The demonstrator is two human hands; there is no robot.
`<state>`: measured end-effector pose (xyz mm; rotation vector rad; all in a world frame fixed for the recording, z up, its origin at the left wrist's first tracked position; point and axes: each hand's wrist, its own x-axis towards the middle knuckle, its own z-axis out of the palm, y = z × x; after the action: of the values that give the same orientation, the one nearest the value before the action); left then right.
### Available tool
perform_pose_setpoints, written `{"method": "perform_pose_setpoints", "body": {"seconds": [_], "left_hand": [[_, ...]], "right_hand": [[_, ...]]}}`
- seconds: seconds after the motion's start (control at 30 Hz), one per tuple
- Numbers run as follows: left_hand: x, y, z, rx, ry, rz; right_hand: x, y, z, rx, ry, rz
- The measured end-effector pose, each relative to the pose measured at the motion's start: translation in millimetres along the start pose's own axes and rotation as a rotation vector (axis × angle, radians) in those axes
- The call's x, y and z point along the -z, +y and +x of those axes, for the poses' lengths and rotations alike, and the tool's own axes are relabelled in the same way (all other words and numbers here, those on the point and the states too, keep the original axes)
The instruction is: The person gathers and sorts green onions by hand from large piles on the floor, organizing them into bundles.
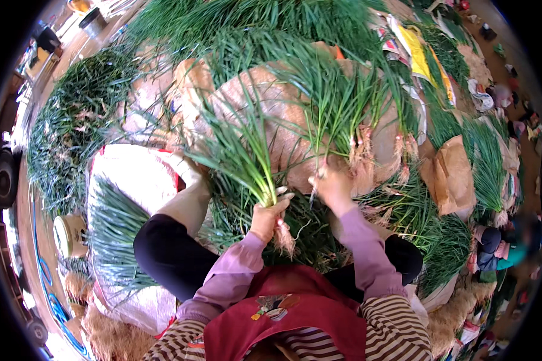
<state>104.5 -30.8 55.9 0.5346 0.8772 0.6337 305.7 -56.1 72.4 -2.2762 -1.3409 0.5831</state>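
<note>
My left hand [269, 218] is wrapped around a bunch of spring onions [251, 157]. Their green leaves fan out up and to the left, and the pinkish roots hang out below my fist. To the right, my right hand [333, 188] pinches the root end of a thin spring onion stalk [317, 141], whose leaves reach away from me. Just beyond that hand lie more spring onions [350, 111] on a tan sack [283, 135], roots toward me. Loose green leaves [301, 225] cover the ground between my legs.
A large heap of greens [253, 18] spreads across the far side, another pile [81, 120] at the left. Near my left knee a white sack [126, 165] carries a neat bundle [114, 225]. A brown paper bag [454, 174], a cream bucket [69, 234] and a blue hose [42, 265] lie around.
</note>
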Motion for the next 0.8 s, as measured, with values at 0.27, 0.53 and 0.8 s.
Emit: {"method": "perform_pose_setpoints", "body": {"seconds": [0.27,0.53,0.8], "left_hand": [[8,-14,-3,-0.01,0.044,0.08],[19,-17,-11,-0.013,0.067,0.11],[27,-19,-8,0.014,0.064,0.21]], "right_hand": [[-32,-22,-57,-0.07,-0.225,0.515],[-72,-32,-22,-0.313,-0.22,1.081],[-98,48,-57,-0.091,-0.231,0.291]]}}
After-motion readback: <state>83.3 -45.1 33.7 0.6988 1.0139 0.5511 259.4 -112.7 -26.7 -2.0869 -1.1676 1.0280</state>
